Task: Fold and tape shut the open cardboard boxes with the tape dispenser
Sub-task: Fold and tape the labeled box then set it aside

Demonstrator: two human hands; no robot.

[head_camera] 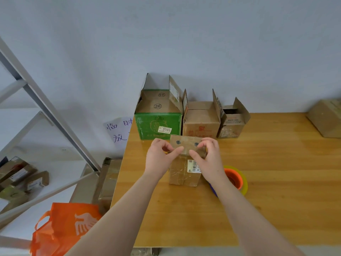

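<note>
cardboard box (182, 173) upright mid wooden table (276, 163), my left hand (158, 158) and right hand (210, 157) each pinching its raised top flap, orange tape dispenser (235, 179) just right of it, row of open boxes (201, 122) behind

Small box (182, 174) upright, flap (186, 143) raised; tape dispenser (235, 179) beside

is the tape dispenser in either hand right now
No, the left hand and right hand both pinch flaps of the small box, while the tape dispenser lies on the table.
</note>
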